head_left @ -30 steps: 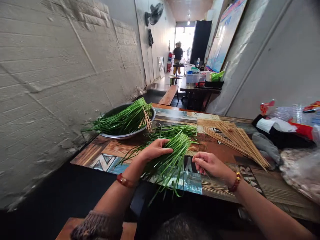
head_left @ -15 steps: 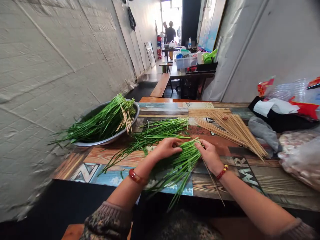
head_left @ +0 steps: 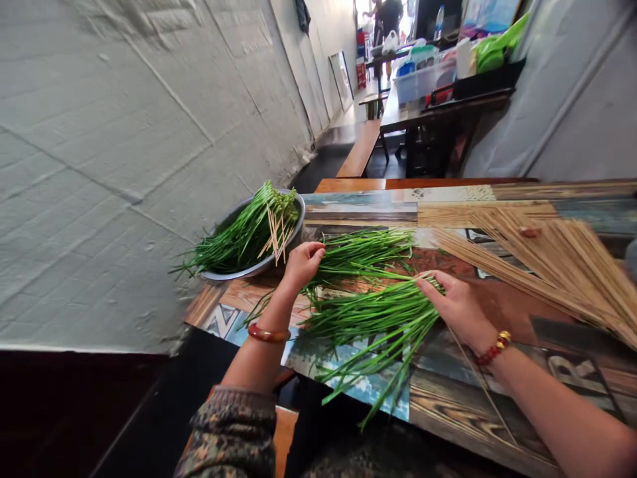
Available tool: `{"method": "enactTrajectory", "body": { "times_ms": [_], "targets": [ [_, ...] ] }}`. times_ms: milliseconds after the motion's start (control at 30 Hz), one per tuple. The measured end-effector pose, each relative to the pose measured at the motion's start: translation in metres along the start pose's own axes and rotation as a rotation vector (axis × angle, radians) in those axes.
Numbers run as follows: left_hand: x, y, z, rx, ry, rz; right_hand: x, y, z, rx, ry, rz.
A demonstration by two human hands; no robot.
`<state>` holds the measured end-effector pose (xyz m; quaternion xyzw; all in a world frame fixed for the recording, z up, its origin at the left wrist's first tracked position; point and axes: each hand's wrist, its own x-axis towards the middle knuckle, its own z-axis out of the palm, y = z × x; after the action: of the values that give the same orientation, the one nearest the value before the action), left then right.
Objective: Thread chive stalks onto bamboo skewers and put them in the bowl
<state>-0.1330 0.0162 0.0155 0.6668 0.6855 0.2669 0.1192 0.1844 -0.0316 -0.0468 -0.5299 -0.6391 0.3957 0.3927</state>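
My right hand point(head_left: 455, 305) is closed on the pale stem ends of a bunch of green chives point(head_left: 378, 318), whose leaves fan out to the left and over the table's front edge. A thin wooden skewer point(head_left: 480, 382) sticks out below that hand, slanting toward me. My left hand point(head_left: 304, 262) is pinched at the left side of a loose pile of chives point(head_left: 368, 249); what its fingertips hold, if anything, is too small to make out. Behind it, a metal basin point(head_left: 249, 271) holds more chives point(head_left: 233, 232), with several skewers point(head_left: 276, 232) stuck through their stem ends.
Many bamboo skewers point(head_left: 547, 259) lie fanned out on the right of the patterned table point(head_left: 438, 392). A wall point(head_left: 124, 166) stands close on the left. Farther back are a bench point(head_left: 361, 149), another table with a plastic bin point(head_left: 423, 83), and people near the doorway.
My left hand has moved left, away from the held bunch to the loose pile. My right hand still grips the chives. The view has turned and dipped, so the bags at right are nearly out of sight.
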Motion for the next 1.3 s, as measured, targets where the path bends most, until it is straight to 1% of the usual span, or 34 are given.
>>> {"method": "enactTrajectory", "body": {
  "times_ms": [67, 133, 233, 333, 400, 467, 500, 567, 633, 667, 733, 800, 900, 1067, 1233, 1300],
  "targets": [
    [0.010, 0.000, 0.008, 0.242, -0.019, -0.018, -0.001, -0.004, -0.001, -0.031, 0.012, -0.013],
    [0.022, 0.003, 0.016, 0.369, -0.036, -0.066, -0.001, -0.007, -0.001, -0.045, 0.024, -0.039],
    [0.035, 0.008, 0.023, 0.417, -0.062, -0.091, 0.000, -0.011, 0.000, -0.062, 0.056, -0.079],
    [0.038, 0.018, 0.024, 0.455, -0.052, -0.061, 0.002, -0.012, 0.001, -0.073, 0.084, -0.099],
    [0.035, 0.030, 0.026, 0.493, -0.001, 0.015, 0.002, -0.012, 0.002, -0.070, 0.084, -0.110],
    [0.029, 0.046, 0.034, 0.500, 0.048, 0.142, 0.001, -0.013, 0.002, -0.059, 0.075, -0.122],
    [0.027, 0.056, 0.039, 0.467, 0.048, 0.211, 0.001, -0.014, 0.002, -0.053, 0.071, -0.126],
    [0.021, 0.075, 0.055, 0.326, -0.041, 0.339, 0.001, -0.015, 0.002, -0.048, 0.072, -0.127],
    [0.016, 0.093, 0.072, 0.198, -0.129, 0.426, 0.001, -0.016, 0.002, -0.057, 0.074, -0.120],
    [0.015, 0.100, 0.079, 0.172, -0.157, 0.457, 0.002, -0.016, 0.002, -0.062, 0.074, -0.116],
    [0.012, 0.109, 0.090, 0.202, -0.169, 0.489, 0.003, -0.016, 0.002, -0.066, 0.076, -0.113],
    [0.011, 0.112, 0.096, 0.266, -0.163, 0.494, 0.004, -0.016, 0.002, -0.061, 0.082, -0.109],
    [0.013, 0.108, 0.100, 0.308, -0.168, 0.491, 0.006, -0.015, 0.003, -0.044, 0.083, -0.106],
    [0.016, 0.105, 0.104, 0.289, -0.166, 0.531, 0.008, -0.013, 0.005, -0.028, 0.077, -0.108],
    [0.014, 0.111, 0.107, 0.291, -0.177, 0.535, 0.006, -0.015, 0.004, -0.028, 0.090, -0.099],
    [0.014, 0.113, 0.106, 0.248, -0.172, 0.529, 0.005, -0.016, 0.004, -0.024, 0.097, -0.097]
  ]
}}
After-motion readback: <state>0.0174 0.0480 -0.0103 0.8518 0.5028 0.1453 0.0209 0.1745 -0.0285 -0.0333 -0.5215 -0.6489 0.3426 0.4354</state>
